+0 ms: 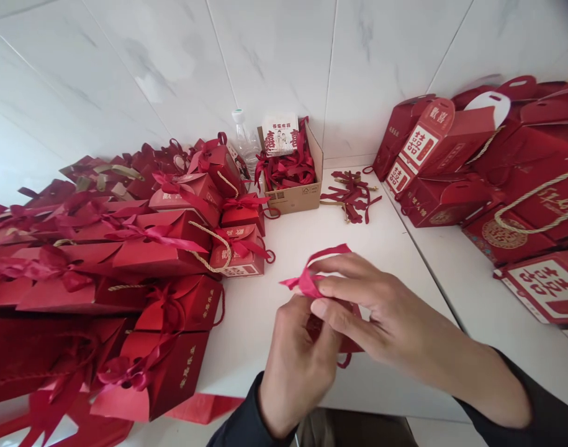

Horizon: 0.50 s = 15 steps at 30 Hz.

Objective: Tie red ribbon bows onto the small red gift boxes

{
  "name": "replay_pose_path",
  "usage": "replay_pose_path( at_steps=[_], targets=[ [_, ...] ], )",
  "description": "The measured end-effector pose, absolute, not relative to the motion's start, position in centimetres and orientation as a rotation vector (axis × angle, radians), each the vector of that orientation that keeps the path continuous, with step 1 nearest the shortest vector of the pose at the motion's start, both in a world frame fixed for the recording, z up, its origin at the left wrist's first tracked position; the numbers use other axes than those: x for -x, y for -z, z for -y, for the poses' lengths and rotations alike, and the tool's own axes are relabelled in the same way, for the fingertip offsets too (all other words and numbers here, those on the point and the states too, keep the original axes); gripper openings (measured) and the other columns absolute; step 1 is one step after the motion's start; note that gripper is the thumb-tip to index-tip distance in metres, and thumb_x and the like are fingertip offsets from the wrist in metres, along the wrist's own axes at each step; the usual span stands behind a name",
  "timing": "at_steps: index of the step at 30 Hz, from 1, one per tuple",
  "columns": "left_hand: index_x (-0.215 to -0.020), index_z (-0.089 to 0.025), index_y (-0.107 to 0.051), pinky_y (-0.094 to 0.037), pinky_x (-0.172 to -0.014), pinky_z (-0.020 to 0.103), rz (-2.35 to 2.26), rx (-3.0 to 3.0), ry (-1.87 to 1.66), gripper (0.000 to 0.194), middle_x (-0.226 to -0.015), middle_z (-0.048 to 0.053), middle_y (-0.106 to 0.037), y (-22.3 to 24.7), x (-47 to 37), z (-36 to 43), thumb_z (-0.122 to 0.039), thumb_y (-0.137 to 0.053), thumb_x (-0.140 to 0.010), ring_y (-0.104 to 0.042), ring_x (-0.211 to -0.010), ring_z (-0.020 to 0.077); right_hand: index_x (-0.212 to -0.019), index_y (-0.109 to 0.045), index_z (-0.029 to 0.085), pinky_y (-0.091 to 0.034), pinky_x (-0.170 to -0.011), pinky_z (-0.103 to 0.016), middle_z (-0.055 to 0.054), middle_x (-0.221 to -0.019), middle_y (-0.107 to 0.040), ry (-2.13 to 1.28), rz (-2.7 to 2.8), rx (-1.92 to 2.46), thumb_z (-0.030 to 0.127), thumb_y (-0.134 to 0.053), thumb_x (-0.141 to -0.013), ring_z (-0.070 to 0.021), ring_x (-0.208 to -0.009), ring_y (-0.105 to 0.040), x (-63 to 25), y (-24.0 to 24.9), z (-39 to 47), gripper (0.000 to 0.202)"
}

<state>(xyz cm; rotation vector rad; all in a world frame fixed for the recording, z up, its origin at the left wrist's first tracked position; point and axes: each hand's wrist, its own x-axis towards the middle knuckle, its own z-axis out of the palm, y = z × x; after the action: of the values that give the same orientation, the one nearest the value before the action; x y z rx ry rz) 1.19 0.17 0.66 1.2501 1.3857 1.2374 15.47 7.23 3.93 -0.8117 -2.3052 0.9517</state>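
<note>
Both my hands work close together over the near middle of the white table. Between them is a pink-red ribbon (309, 282), looped upward with a short end pointing left. My right hand (381, 304) comes from the right and pinches the ribbon between thumb and fingers. Below it, my left hand (305, 357) has its fingers closed at the top of a small red gift box (353, 341), where the ribbon meets it. My hands cover most of that box, and a dark red cord loop (344, 360) shows at its lower edge.
Ribbon-tied red boxes (172, 310) crowd the left side. A cardboard box (293, 197) of ribbons stands at the back, with a plastic bottle (244, 139) beside it. Dark red ribbon pieces (351, 195) lie to its right. More red boxes (444, 149) and bags (539, 205) fill the right.
</note>
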Motion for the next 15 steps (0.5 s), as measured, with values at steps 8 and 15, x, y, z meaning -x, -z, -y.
replay_pose_path(
  at_steps=[8,15],
  targets=[
    [-0.082,-0.018,-0.074,-0.047,-0.064,0.025,-1.257,-0.965,-1.263,0.041,-0.076,0.004,-0.070,-0.1,0.2,-0.7,-0.050,-0.058,-0.101,-0.060,-0.069,0.0146,-0.085,-0.076,0.029,-0.049,-0.061,-0.032,0.001,-0.072,-0.072,-0.941,2.325,1.109,0.051,-0.059,-0.102,-0.0188,-0.063,-0.062,-19.3,-4.6,-8.0,0.033],
    [-0.085,-0.021,-0.080,-0.054,-0.071,0.028,-1.353,-1.276,-1.254,0.013,-0.085,0.004,-0.077,-0.8,0.7,-0.9,-0.015,-0.069,-0.089,-0.067,-0.074,0.0167,-0.112,-0.078,0.033,-0.058,-0.076,-0.033,-0.004,-0.112,-0.080,-1.279,2.133,1.228,0.054,-0.052,-0.104,-0.0262,-0.101,-0.074,-19.2,-3.9,-7.4,0.034]
  ],
)
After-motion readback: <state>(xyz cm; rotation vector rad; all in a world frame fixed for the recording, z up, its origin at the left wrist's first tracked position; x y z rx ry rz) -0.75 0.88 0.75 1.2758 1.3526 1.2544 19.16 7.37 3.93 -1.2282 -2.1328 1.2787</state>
